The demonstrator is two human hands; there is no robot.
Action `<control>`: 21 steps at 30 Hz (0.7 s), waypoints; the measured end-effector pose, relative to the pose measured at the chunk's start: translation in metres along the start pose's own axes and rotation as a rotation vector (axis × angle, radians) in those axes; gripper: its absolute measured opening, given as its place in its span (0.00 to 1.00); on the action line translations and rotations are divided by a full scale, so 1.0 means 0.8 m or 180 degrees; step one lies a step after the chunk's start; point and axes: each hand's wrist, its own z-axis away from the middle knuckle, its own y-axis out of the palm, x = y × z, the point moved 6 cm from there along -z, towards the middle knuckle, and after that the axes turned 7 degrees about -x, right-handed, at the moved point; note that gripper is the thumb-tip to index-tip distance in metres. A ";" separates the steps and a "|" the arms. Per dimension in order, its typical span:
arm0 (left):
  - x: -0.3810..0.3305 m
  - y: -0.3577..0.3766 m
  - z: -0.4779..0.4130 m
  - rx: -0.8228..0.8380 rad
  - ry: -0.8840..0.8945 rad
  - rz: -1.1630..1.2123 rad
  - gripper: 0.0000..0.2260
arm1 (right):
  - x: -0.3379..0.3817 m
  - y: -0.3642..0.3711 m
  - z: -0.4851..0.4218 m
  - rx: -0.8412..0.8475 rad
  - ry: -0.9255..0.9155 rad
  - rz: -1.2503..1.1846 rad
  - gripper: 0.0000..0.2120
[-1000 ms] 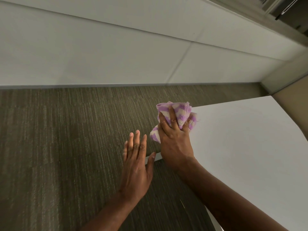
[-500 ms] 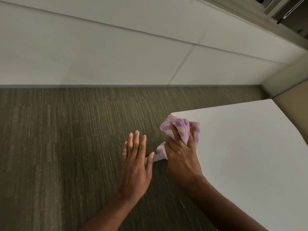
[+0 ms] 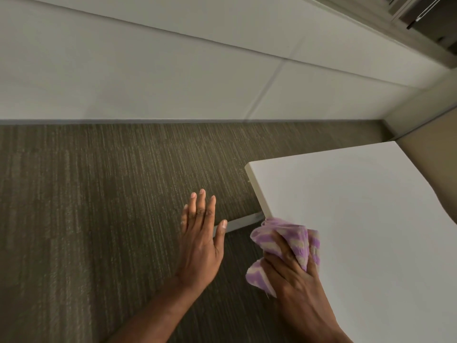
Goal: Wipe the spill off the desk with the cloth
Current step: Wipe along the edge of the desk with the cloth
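Crumpled cloth (image 3: 284, 240) gripped at the left edge of the table (image 3: 358, 206)

The cloth, checked purple and cream and bunched in folds, is clutched in the curled fingers of the right hand (image 3: 296, 278) on the white table, one corner hung past the edge. The left hand (image 3: 200, 243) is held flat, fingers straight, above the carpet (image 3: 99, 206).

Looks like an office to me: low-pile, grey-brown striped commercial carpet (image 3: 99, 219), a plain white laminate desk (image 3: 358, 219), and pale wall panels (image 3: 148, 70) with seams above a thin grey baseboard (image 3: 123, 121). A tan partition (image 3: 435, 149) stands beside the desk's far corner.
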 end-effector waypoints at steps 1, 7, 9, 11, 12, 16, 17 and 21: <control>-0.001 0.001 0.000 0.0029 0.0002 0.0004 0.27 | 0.000 -0.002 0.009 0.0019 -0.0024 -0.0129 0.32; -0.012 0.005 0.001 0.0068 0.0136 0.0107 0.26 | -0.005 -0.035 0.028 0.0019 0.0383 -0.0524 0.17; -0.014 0.004 -0.003 0.0088 0.0222 0.0151 0.26 | -0.020 -0.042 0.032 -0.0029 0.1440 -0.1767 0.19; -0.017 0.003 -0.005 0.0132 0.0310 0.0147 0.27 | -0.034 -0.044 0.041 -0.0319 0.2738 -0.3206 0.14; -0.018 0.004 -0.006 0.0187 0.0332 0.0153 0.27 | -0.043 -0.047 0.044 -0.0617 0.3186 -0.3510 0.10; -0.028 0.007 -0.013 0.0488 0.0324 0.0303 0.27 | -0.067 -0.056 0.042 -0.1343 0.4078 -0.3894 0.12; -0.032 0.008 -0.015 0.0538 0.0377 0.0306 0.27 | -0.068 -0.056 0.037 -0.1430 0.4125 -0.3942 0.13; -0.051 0.010 -0.024 0.0798 0.0654 0.0357 0.27 | -0.071 -0.058 0.008 -0.1795 0.4209 -0.4424 0.15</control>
